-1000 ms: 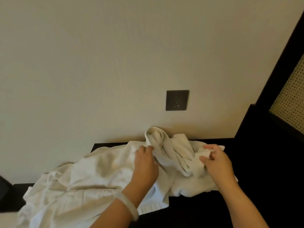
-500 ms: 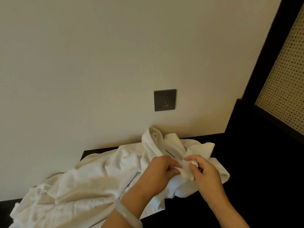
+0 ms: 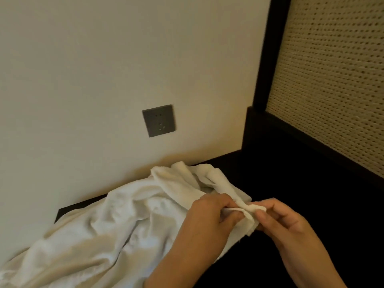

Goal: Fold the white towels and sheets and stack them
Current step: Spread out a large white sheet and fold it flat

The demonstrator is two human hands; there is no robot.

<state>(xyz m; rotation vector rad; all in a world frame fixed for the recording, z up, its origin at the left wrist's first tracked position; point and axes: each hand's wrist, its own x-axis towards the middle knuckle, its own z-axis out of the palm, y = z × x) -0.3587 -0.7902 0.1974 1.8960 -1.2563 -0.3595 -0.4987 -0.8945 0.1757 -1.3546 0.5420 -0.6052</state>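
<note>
Cream wall (image 3: 104, 69) w/ a grey socket plate (image 3: 159, 120) at the back, a woven cane panel (image 3: 332, 80) in a dark frame on the right, and a near-black top (image 3: 291, 194) running under both. The white linen lies on that top against the wall. A rumpled towel (image 3: 182, 183) sits just below the socket plate, and a bigger, thinner-looking sheet (image 3: 99, 231) spills from it toward lower left, out of frame. Nothing folded or stacked is in view, so you're prob. at the start.

Your hands are close together at the towel's near-right end, both clamped on it. Your left hand (image 3: 207, 221) pinches a bunched edge, and your right hand (image 3: 286, 223) pinches the corner (image 3: 252, 210) just beside it, w/ a short strip of cloth between them.

Handling: it looks like soft terry, light and floppy, w/ no stiffness, so it'll sag wherever you don't support it. It's not slippery or fragile, and a pinch should hold fine. It overlaps the sheet, so expect some drag. Best hold is corners & hems. You've got one corner; I'd run your left hand along the hem to the next one rather than grab mid-cloth.

Orientation: crumpled, so there's no clean axis. The bunch runs approx. from the hump by the wall down-right to your hands, and the pinched corner points right. The sheet trails diagonally to lower left. Can't tell the towel's true long edge until it's spread.
</note>
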